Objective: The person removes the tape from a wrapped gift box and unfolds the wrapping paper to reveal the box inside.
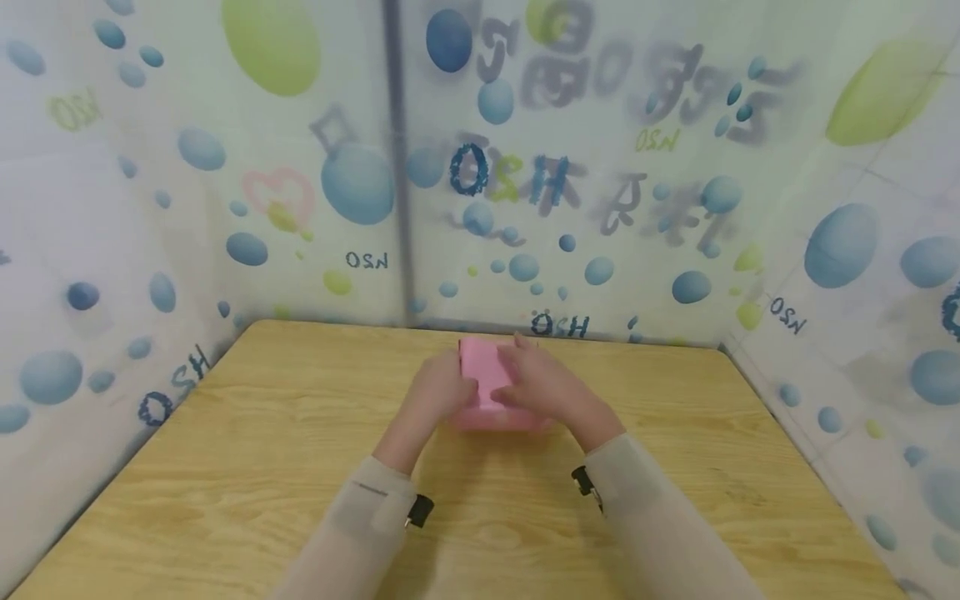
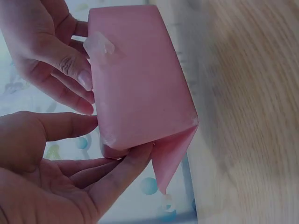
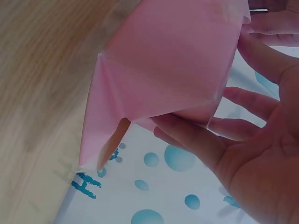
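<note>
A box wrapped in pink paper [image 1: 486,367] is held between both hands over the far part of the table. My left hand [image 1: 438,385] grips its left end; in the left wrist view the thumb touches one edge and a finger reaches under the paper at that end. A loose pointed paper flap [image 2: 172,156] sticks out there. The right hand [image 1: 546,383] holds the other end, thumb against the edge and fingers at the folded paper. Another flap [image 3: 98,119] hangs open in the right wrist view. Clear tape [image 2: 100,49] shows on the wrapping.
The wooden table [image 1: 300,467] reaches back to a curtain [image 1: 480,275] printed with blue and green dots and lettering. Similar printed walls stand on both sides. Dark straps [image 1: 420,510] are on both sleeves near the wrists.
</note>
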{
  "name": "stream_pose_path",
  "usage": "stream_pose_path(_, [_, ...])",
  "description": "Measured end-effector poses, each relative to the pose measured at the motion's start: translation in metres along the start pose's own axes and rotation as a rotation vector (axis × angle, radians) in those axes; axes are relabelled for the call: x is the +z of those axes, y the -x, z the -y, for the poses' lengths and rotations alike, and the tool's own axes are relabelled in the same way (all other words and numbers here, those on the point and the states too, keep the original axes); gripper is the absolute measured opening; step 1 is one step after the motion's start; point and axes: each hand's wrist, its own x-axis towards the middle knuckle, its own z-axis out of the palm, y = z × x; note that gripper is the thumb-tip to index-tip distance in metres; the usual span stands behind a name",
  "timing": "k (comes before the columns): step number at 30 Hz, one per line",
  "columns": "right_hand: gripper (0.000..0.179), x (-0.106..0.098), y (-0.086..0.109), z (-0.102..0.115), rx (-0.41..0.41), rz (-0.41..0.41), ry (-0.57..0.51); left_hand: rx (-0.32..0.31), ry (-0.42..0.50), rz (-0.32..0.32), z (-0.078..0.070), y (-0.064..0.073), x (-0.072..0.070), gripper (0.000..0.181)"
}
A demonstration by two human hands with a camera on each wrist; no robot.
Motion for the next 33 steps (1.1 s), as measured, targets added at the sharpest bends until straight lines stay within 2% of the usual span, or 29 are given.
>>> stream_pose_path(4, [0.072,-0.003,-0.007,-0.003,0.002,0.015,-0.002,0.034,0.031,0.02,0.002,-0.01,0.001,0.019])
stream_pose_path(11, [0.076,0.006,-0.021,-0.026,-0.005,0.046,-0.04,0.048,0.045,0.061,0.013,-0.025,0.01,0.02])
stream_pose_path(16, [0.083,0.008,-0.022,-0.033,0.036,0.026,-0.1,0.044,0.082,0.088,0.015,-0.026,0.008,0.024])
stream_pose_path(20, [0.081,0.004,-0.019,-0.031,0.035,-0.001,-0.097,0.039,0.091,0.091,0.014,-0.024,0.005,0.02])
stream_pose_path(22, [0.08,0.002,-0.017,-0.028,0.02,-0.016,-0.091,0.036,0.089,0.068,0.012,-0.023,0.003,0.022])
stream_pose_path(24, [0.08,-0.001,-0.013,-0.025,0.009,-0.028,-0.092,0.042,0.072,0.036,0.011,-0.02,0.001,0.033])
stream_pose_path(26, [0.079,-0.004,-0.008,-0.023,0.003,-0.037,-0.092,0.071,0.038,0.018,0.009,-0.016,-0.003,0.047])
stream_pose_path(28, [0.077,-0.006,-0.001,-0.021,-0.001,-0.034,-0.09,0.111,-0.01,0.027,0.005,-0.009,-0.008,0.055])
stream_pose_path(30, [0.072,-0.007,0.007,-0.02,-0.005,-0.021,-0.068,0.154,-0.06,0.054,0.002,0.0,-0.012,0.051])
stream_pose_path(33, [0.057,-0.009,0.022,-0.017,-0.031,0.007,-0.006,0.196,-0.141,0.107,-0.001,0.013,-0.02,0.035])
